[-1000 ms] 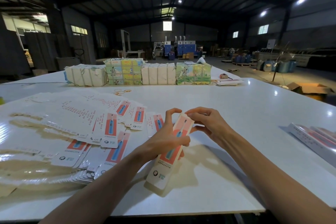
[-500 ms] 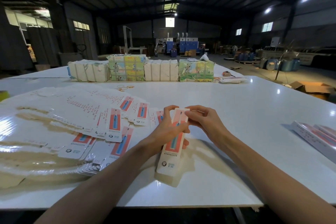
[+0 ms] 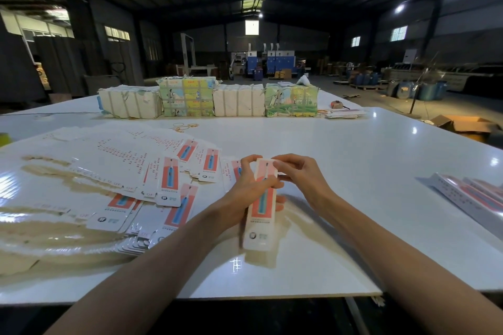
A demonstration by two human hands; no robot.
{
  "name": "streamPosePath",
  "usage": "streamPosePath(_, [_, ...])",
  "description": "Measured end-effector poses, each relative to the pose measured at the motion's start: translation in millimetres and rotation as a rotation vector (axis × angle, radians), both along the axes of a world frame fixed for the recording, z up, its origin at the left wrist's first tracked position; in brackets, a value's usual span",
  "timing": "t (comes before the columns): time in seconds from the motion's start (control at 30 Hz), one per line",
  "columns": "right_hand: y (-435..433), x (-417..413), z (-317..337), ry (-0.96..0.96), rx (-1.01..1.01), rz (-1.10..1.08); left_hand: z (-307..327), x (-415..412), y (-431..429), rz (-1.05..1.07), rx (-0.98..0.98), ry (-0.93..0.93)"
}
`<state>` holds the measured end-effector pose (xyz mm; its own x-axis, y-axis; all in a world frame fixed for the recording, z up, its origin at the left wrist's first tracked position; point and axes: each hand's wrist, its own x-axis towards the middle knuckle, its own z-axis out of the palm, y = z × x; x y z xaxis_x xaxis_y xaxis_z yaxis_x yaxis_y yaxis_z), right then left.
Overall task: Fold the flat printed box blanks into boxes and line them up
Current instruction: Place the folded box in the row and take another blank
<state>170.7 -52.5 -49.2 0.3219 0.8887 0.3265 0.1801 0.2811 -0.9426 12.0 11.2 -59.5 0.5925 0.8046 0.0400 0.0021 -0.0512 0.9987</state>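
1. While the left hand (image 3: 245, 187) curls round the middle of one printed box (image 3: 260, 215), the right hand (image 3: 302, 179) pinches its top end, at 12 o'clock.
2. Flat blanks (image 3: 168, 179), too overlapped to count, fan out at 9 o'clock on the bench (image 3: 353, 160).
3. Four wrapped bundles (image 3: 185, 100) stand at 12 o'clock.

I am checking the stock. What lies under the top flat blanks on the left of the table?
More flat blanks: stacked edges show at the near side, on the white table. How many lie deeper is covered.
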Motion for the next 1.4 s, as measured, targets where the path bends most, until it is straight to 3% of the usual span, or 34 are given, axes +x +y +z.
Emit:
streamPosePath(0.13, [-1.7, -8.0, -0.8, -0.205, -0.145, -0.156, 3.9, 4.4, 1.8, 0.140, -0.098, -0.185])
streamPosePath(0.27, [-8.3, -19.5, 11.0, -0.479, -0.264, -0.011, 13.4, -1.4, 1.6, 0.161, -0.348, -0.498])
streamPosePath(0.33, [-9.3, -29.4, 13.5, -0.667, -0.274, 0.012, 17.8, -3.4, -1.6, 0.092, -0.386, -0.503])
streamPosePath(0.43, [-14.3, -33.0, 11.1, -0.737, -0.263, -0.092, 26.7, -10.2, -7.3, -0.049, -0.294, -0.263])
streamPosePath(0.47, [-19.0, -28.9, 10.2, -0.750, -0.268, -0.132, 29.0, -13.8, -7.6, -0.013, -0.151, -0.132])
streamPosePath(0.6, [-46.4, 12.5, 4.6, -0.914, -0.410, -0.368, 17.5, -42.4, 28.5, 0.521, 0.859, 0.706])
streamPosePath(0.63, [-53.9, 26.8, 2.6, -0.952, -0.466, -0.413, 16.7, -50.6, 38.5, 0.625, 0.949, 0.883])
streamPosePath(0.73, [-76.5, 67.2, -6.1, -1.143, -0.569, -0.592, 17.7, -75.6, 58.8, 0.759, 0.763, 1.318])
streamPosePath(0.83, [-95.6, 99.6, -12.4, -1.382, -0.666, -0.795, 11.7, -88.3, 68.0, 0.772, 0.606, 1.470])
streamPosePath(1.03, [-135.1, 141.4, -1.8, -1.493, -0.844, -0.889, 7.3, -85.7, 64.1, 0.697, 0.732, 1.482])
streamPosePath(1.3, [-180.2, 171.6, 10.0, -1.510, -1.057, -1.014, 22.5, -80.5, 58.6, 0.624, 0.561, 1.235])
streamPosePath(1.4, [-172.6, 162.9, 11.2, -1.532, -0.997, -1.011, 24.8, -80.7, 57.6, 0.625, 0.505, 1.146])
